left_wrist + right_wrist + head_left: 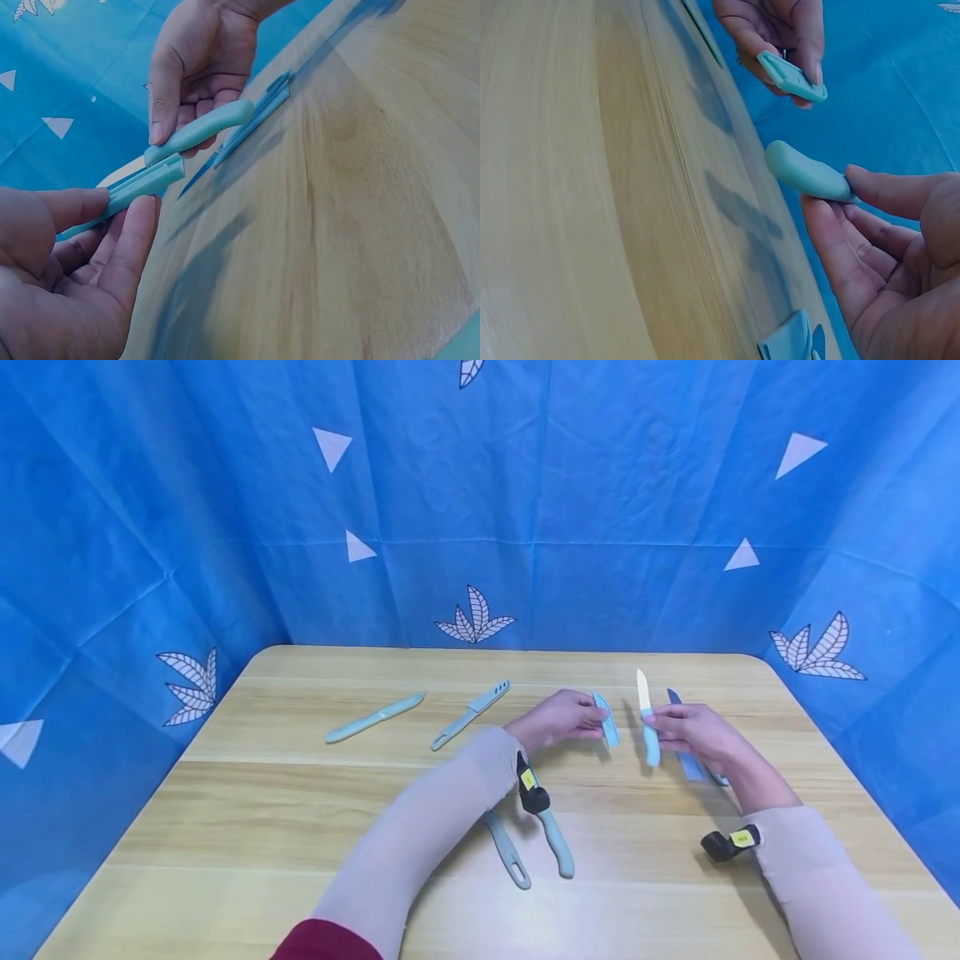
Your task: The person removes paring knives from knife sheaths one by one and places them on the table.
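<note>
My left hand [557,720] pinches a light-blue knife sheath [606,720] between thumb and fingers, raised over the table's far right part. To its right, my right hand [699,733] pinches a small knife [649,735] by its light-blue handle, with the pale blade bare and pointing away. Sheath and knife are apart. The left wrist view shows the sheath [150,186] close below the knife handle [202,133]. In the right wrist view, the rounded handle [810,174] sits between thumb and fingertips. Under my right hand lie a dark blade [674,696] and a blue sheath [692,767].
Two sheathed light-blue knives [375,718] lie at the table's back left and middle. Two more handles, one slotted [507,852] and one curved [557,843], stick out from under my left forearm. A blue curtain [480,510] hangs behind the wooden table [225,827].
</note>
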`<state>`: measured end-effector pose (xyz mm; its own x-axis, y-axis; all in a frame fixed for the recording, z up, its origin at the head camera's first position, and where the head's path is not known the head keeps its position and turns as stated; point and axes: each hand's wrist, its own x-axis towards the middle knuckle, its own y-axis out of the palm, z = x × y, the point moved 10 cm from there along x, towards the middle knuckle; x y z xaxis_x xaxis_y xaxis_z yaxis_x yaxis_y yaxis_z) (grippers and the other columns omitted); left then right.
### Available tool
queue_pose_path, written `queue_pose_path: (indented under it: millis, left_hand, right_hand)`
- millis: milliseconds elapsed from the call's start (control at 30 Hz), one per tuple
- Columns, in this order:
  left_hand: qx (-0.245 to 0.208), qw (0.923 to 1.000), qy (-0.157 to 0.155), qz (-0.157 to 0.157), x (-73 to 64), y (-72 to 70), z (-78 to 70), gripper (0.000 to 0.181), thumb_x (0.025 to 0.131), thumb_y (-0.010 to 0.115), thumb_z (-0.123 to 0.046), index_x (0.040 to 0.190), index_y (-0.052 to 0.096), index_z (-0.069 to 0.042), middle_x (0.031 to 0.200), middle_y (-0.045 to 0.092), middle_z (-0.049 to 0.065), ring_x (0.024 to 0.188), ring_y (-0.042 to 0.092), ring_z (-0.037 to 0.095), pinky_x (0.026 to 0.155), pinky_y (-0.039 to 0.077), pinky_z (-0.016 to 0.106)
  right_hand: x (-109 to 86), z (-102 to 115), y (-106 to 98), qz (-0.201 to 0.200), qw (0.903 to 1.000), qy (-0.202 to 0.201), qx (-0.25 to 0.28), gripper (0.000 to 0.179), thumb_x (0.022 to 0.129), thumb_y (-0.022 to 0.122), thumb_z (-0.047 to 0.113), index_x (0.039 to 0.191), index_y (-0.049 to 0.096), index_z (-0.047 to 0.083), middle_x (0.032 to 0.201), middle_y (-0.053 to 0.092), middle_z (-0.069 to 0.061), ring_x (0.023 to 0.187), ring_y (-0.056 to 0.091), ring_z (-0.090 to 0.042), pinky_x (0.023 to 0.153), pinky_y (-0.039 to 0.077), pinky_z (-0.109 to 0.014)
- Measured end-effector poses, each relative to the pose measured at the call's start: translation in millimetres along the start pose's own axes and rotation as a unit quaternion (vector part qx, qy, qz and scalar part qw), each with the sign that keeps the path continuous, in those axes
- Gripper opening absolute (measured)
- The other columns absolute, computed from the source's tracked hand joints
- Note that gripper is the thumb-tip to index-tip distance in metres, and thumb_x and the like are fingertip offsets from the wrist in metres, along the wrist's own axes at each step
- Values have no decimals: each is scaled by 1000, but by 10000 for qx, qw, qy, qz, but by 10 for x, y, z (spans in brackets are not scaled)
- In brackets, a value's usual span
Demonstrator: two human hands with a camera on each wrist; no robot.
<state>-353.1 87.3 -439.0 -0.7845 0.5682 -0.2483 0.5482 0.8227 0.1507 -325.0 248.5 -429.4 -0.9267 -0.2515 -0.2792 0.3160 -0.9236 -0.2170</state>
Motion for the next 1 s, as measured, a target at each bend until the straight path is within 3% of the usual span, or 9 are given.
queue_pose_path:
  millis: [233, 700, 1000]
  left_hand:
    - [273, 9994, -68, -218, 73, 28, 70, 8, 94, 64, -4, 87, 62, 1, 87, 66, 11, 79, 66, 18, 86, 59, 35]
    - [844, 9941, -217, -653, 230, 162, 156, 6, 91, 67, -2, 89, 66, 3, 77, 66, 9, 65, 64, 15, 64, 61, 24]
    - [1472, 9846, -142, -928, 275, 288, 182, 14, 90, 69, -2, 76, 64, -1, 69, 65, 8, 56, 61, 13, 58, 60, 23]
  right_hand:
    - [2, -28, -46, 11, 9995, 132, -286, 51, 100, 57, 18, 133, 41, -18, 99, 62, -6, 87, 64, -12, 83, 59, -25]
    - [14, -146, -165, -7, 9966, 296, -765, 52, 99, 59, 17, 134, 41, -18, 100, 62, -9, 88, 62, -14, 83, 59, -27]
    - [-2, -157, -176, -65, 9941, 414, -1005, 48, 99, 59, 16, 131, 45, -18, 100, 63, -10, 88, 62, -14, 81, 60, -27]
